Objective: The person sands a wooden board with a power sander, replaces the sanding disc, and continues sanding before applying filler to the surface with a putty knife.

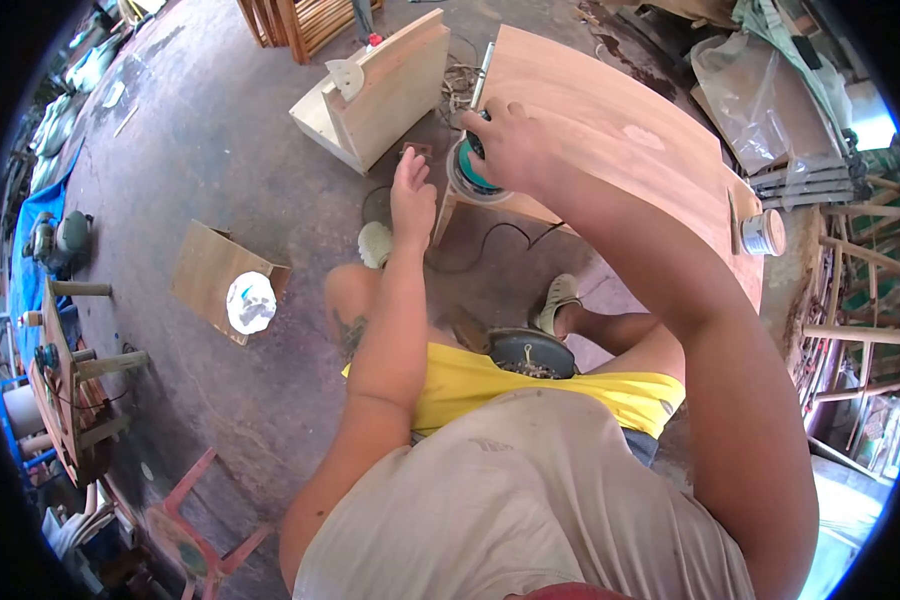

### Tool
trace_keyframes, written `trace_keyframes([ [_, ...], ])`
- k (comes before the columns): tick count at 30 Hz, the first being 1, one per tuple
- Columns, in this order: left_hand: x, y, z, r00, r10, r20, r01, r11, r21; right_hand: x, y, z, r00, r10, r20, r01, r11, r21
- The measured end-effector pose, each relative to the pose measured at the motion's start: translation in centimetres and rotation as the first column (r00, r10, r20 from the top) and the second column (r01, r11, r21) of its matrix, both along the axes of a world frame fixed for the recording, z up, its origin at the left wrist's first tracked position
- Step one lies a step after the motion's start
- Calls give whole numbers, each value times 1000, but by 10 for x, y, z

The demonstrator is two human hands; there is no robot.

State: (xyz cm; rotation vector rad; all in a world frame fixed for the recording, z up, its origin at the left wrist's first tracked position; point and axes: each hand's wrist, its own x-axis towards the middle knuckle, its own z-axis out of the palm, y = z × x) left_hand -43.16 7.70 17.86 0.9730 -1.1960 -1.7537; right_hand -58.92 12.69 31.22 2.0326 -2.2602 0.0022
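My right hand (515, 150) is wrapped over a teal and black power tool, which looks like a sander (478, 168), at the near left corner of a large wooden panel (595, 110). The palm covers much of the tool's top. To its left, my left hand (413, 200) is raised with its fingers stretched forward. A small reddish-brown piece (419, 149) shows right at those fingertips. A pale wooden box-like piece (390, 95) stands on the floor just beyond the left hand.
A dark cord (505, 226) runs below the panel. A lidded tin (763, 233) stands at the panel's right end. On the floor to the left is a wooden box (205, 270) with a shiny white item (251, 302). A red stool (195, 545) stands at lower left.
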Motion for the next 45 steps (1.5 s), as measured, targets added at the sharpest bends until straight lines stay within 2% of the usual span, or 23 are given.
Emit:
trace_keyframes([
  [2,-2,-2,-4,1000,3,-8,-3,1000,8,-6,-6,-8,1000,-19,12,20,996,-90],
  [9,0,-7,1,999,-8,-36,9,999,31,4,0,0,999,53,-1,-53,999,-11],
  [11,-1,-10,-4,999,-4,-32,5,1000,27,-1,-6,-6,998,63,15,-62,993,-96],
  [15,1,-7,0,999,19,-26,-18,999,32,3,-9,0,1000,17,19,-15,994,-110],
  [17,3,-7,3,999,19,-28,-18,999,38,7,1,12,999,51,-10,-50,996,68],
  [18,3,-7,4,999,21,-29,-20,999,47,3,0,8,999,53,-13,-52,996,69],
  [20,4,-7,3,1000,17,-23,-16,999,48,-5,-4,-8,998,55,16,-53,994,-95],
  [22,3,-7,-1,1000,10,-11,-9,999,40,-10,-14,-3,1000,0,31,2,997,-76],
  [24,-2,-3,-4,999,16,30,-11,989,-147,-12,-14,-3,997,-58,49,61,996,-58],
  [25,-3,1,-1,999,15,32,-10,989,-147,-12,-6,-5,997,-22,74,27,998,-64],
  [26,-5,7,1,989,16,147,53,891,-452,-14,2,-5,995,18,95,-11,997,-72],
  [27,-9,14,8,966,55,253,143,701,-699,-14,11,-2,995,21,93,-15,997,-72],
  [28,-15,23,22,980,-4,197,152,652,-743,-13,23,1,994,38,105,-34,999,-40],
  [30,-36,44,35,971,-73,227,223,612,-759,-17,43,6,992,52,114,-51,999,-6],
  [32,-61,71,28,967,-152,207,253,702,-666,-23,64,10,976,46,214,-56,997,43],
  [33,-70,80,29,967,-153,205,253,701,-667,-29,74,9,976,44,212,-54,998,43],
  [35,-85,93,31,966,-14,260,205,656,-727,-45,91,6,958,96,270,-109,993,34],
  [36,-90,99,28,965,-12,262,204,664,-719,-47,98,10,957,97,274,-113,993,43],
  [38,-100,103,22,971,84,222,136,571,-809,-52,106,18,960,82,266,-85,996,3],
  [41,-106,99,16,954,76,289,175,641,-747,-50,97,17,969,63,240,-74,997,38],
  [42,-104,95,15,955,73,289,178,639,-749,-47,91,16,969,60,239,-70,997,36],
  [44,-93,82,11,942,204,267,110,565,-818,-35,75,10,965,58,256,-68,997,29],
  [45,-94,75,-3,943,208,258,89,592,-801,-31,66,6,963,59,264,-68,997,23],
])
